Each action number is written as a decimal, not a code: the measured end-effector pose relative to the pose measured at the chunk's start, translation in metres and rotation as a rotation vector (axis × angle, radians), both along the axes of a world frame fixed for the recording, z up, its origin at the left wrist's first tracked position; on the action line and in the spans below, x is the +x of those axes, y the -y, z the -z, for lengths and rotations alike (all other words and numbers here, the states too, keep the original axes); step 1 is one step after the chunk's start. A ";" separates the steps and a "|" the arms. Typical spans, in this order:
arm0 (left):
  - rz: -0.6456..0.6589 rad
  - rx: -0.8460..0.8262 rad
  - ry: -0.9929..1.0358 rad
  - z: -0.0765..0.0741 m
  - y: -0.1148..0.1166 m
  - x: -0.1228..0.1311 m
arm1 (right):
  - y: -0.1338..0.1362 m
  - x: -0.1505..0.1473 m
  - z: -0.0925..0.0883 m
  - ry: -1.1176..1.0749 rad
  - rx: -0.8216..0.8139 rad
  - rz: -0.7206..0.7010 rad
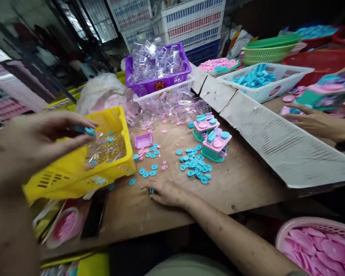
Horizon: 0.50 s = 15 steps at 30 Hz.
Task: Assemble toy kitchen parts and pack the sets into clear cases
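Note:
My left hand [43, 142], smeared by motion, is raised over the near side of a yellow basket [103, 172]. Between its thumb and fingers is a small blue plastic piece [89, 131]. Inside the basket lie clear plastic parts with blue bits. My right hand [166, 193] rests low on the wooden table [218, 195], fingers closed over a small teal piece [151, 190] that is mostly hidden. Ahead of it are loose teal discs [145, 173], and to its right a pile of teal discs [197, 165]. Two pink-and-teal toy units [217, 143] stand behind that pile.
A purple basket [158, 85] of clear parts sits at the back. A lilac tray [143, 140] lies mid-table. A cardboard divider [264, 134] runs along the right; beyond it, a co-worker's hand [310, 119] is beside another toy. A pink basket [281, 234] holds pink pieces at lower right.

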<state>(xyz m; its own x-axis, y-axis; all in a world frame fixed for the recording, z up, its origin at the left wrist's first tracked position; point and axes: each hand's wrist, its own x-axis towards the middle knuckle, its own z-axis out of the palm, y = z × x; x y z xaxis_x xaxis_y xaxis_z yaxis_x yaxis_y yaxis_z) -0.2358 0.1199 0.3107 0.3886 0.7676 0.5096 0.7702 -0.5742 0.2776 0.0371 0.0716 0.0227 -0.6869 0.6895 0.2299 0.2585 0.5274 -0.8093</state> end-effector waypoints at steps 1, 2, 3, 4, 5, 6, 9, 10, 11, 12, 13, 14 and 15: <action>0.026 -0.037 0.041 0.018 0.033 0.014 | 0.006 0.004 0.002 0.001 0.012 0.022; 0.056 -0.092 0.096 0.041 0.059 0.025 | 0.013 0.008 0.005 -0.003 0.022 0.058; 0.073 -0.176 0.154 0.067 0.080 0.033 | 0.021 0.014 0.007 -0.006 0.030 0.102; 0.085 -0.222 0.233 0.097 0.093 0.039 | 0.029 0.021 0.009 -0.007 0.040 0.146; 0.074 -0.279 0.278 0.128 0.101 0.043 | 0.036 0.028 0.011 -0.003 0.053 0.185; 0.067 -0.340 0.284 0.158 0.104 0.046 | 0.043 0.035 0.012 0.007 0.070 0.219; 0.070 -0.373 0.247 0.233 0.099 0.056 | 0.061 0.050 0.015 0.058 0.132 0.307; 0.080 -0.350 0.239 0.250 0.096 0.061 | 0.066 0.053 0.016 0.077 0.151 0.332; 0.093 -0.322 0.234 0.264 0.093 0.065 | 0.070 0.055 0.016 0.094 0.162 0.354; 0.105 -0.291 0.229 0.274 0.091 0.069 | 0.073 0.058 0.017 0.108 0.174 0.372; 0.112 -0.263 0.224 0.282 0.090 0.072 | 0.076 0.061 0.017 0.115 0.193 0.391; 0.117 -0.242 0.217 0.289 0.090 0.075 | 0.078 0.066 0.017 0.120 0.223 0.419; 0.118 -0.227 0.210 0.294 0.090 0.076 | 0.079 0.073 0.016 0.128 0.261 0.472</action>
<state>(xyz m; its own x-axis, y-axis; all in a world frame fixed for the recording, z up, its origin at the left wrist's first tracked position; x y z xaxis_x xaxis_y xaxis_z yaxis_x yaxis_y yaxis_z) -0.1594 0.0295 0.0168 0.3860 0.8267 0.4094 0.6141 -0.5615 0.5546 0.1097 -0.0072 0.0066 -0.3506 0.8605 0.3695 0.6029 0.5094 -0.6140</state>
